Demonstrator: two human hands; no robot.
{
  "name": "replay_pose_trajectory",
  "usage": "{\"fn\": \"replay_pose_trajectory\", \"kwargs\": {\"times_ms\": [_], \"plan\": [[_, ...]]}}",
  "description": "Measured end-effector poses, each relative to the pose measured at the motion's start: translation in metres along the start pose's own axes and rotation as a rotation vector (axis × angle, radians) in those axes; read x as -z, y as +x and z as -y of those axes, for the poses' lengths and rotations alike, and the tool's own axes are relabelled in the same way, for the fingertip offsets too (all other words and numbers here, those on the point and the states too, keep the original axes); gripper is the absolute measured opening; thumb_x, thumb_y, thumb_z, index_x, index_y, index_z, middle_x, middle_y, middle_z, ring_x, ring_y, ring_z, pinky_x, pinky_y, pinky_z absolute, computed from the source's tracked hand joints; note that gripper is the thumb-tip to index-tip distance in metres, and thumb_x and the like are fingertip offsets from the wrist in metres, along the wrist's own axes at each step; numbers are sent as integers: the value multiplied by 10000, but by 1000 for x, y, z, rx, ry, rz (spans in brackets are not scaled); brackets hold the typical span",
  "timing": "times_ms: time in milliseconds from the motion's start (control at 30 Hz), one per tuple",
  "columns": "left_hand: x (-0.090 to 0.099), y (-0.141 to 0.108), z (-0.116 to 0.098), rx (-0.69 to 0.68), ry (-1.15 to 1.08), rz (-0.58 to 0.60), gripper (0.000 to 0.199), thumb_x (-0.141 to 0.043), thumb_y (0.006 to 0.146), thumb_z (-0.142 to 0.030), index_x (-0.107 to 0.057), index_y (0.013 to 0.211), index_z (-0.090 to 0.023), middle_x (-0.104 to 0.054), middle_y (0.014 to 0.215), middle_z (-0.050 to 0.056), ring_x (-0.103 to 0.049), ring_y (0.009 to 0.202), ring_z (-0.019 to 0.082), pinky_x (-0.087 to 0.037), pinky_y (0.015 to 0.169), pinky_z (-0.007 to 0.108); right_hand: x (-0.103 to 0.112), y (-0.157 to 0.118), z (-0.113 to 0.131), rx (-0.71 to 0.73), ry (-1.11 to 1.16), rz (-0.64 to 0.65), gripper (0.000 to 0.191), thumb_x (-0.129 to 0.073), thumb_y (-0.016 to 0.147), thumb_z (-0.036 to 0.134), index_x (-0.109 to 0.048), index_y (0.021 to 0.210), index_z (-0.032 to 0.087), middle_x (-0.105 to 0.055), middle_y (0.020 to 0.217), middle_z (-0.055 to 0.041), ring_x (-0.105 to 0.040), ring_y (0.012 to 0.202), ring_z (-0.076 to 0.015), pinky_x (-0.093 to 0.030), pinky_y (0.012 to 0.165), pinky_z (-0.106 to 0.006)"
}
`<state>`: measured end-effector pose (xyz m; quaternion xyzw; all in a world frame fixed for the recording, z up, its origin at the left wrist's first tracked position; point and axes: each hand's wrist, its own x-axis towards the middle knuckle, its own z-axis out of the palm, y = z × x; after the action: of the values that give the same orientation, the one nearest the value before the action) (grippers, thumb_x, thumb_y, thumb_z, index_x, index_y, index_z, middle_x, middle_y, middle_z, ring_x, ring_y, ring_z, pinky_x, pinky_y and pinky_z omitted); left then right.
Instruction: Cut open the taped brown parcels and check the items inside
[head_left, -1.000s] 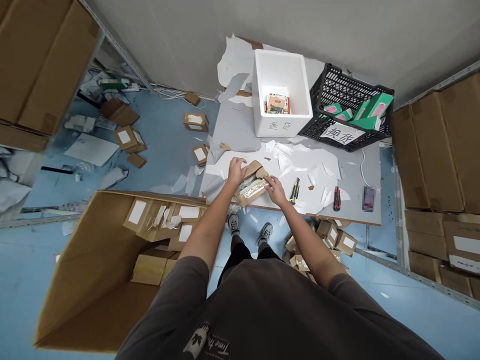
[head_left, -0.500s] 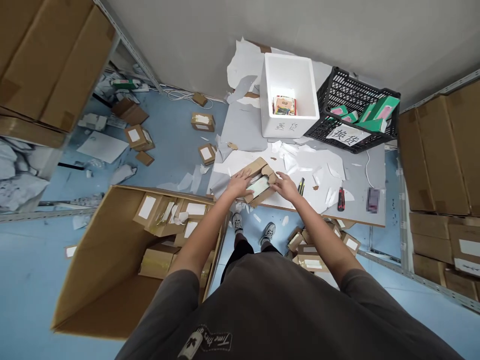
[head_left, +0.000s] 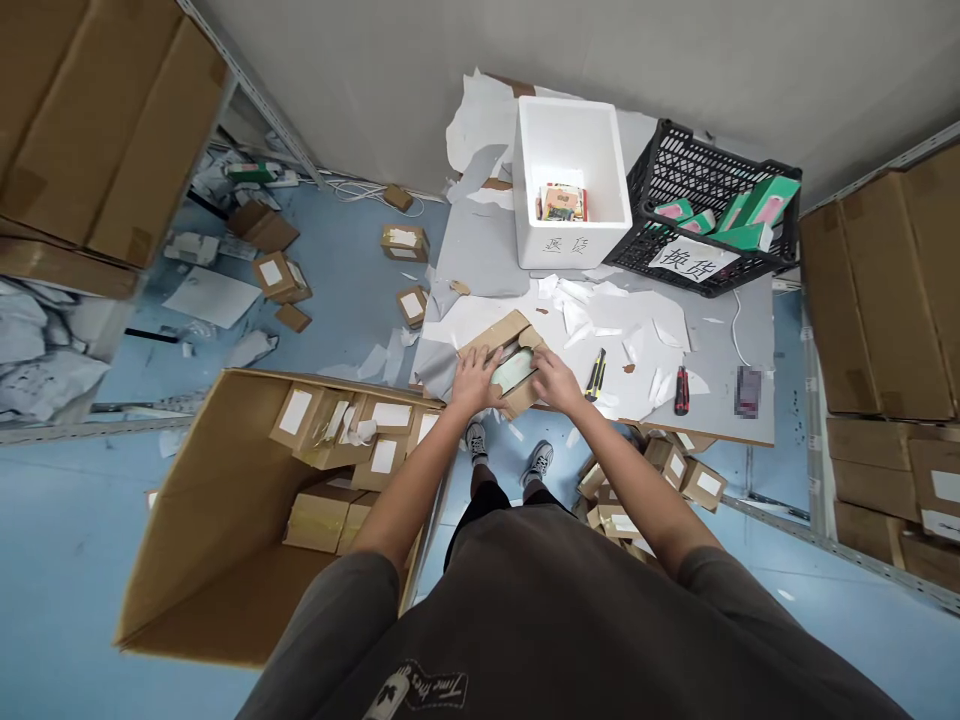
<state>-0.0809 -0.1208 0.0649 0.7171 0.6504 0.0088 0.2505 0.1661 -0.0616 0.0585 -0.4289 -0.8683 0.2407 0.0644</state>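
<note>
One table point(head_left: 716, 365) bears a black crate point(head_left: 705, 165) and, near its front edge, an opened cardboard box point(head_left: 491, 335). The left hand point(head_left: 474, 380) grips the box's left side; the right hand point(head_left: 556, 382) bends at its right side, its hold unclear. Inside lies something pale green point(head_left: 513, 371).

One head-worn view faces forward and down, over left hand point(head_left: 474, 382), right hand point(head_left: 557, 381) and table point(head_left: 480, 246).

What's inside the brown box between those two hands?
A pale green thing shows in the open cardboard box, between the left hand and right hand. Whatever lies beneath it is covered.
</note>
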Motion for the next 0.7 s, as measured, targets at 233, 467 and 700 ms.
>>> {"fn": "replay_pose_trajectory", "kwargs": {"times_ms": [233, 467, 700], "plan": [[-14, -3, 0, 69, -89, -2, 1489, -1033, 636, -522, -183, 1828, -253, -238, 1865, 163, -165, 1716, 497, -140, 1392, 663, -7, 76, 13, 107, -226, 458, 383, -547, 995, 29, -731, 1316, 129, -731, 1315, -215, -694, 1201, -318, -550, 1037, -404], [-18, -2, 4, 77, -92, 17, 1504, -1024, 651, -554, -138, 1833, -270, -187, 1883, 134, -131, 1728, 478, -152, 1391, 671, -42, 111, 12, 100, -477, 638, 530, -632, 901, 104, -681, 1428, 148, -693, 1419, -295, -608, 1339, -429, -529, 1019, -548], [-19, -1, 2, 89, -79, 42, 1507, -998, 681, -593, -89, 1835, -256, -163, 1890, 114, -89, 1744, 436, -134, 1405, 633, -34, 112, -1, 101, -665, 601, 589, -600, 912, 92, -603, 1500, 65, -705, 1368, -316, -589, 1314, -409, -542, 953, -473]]}}
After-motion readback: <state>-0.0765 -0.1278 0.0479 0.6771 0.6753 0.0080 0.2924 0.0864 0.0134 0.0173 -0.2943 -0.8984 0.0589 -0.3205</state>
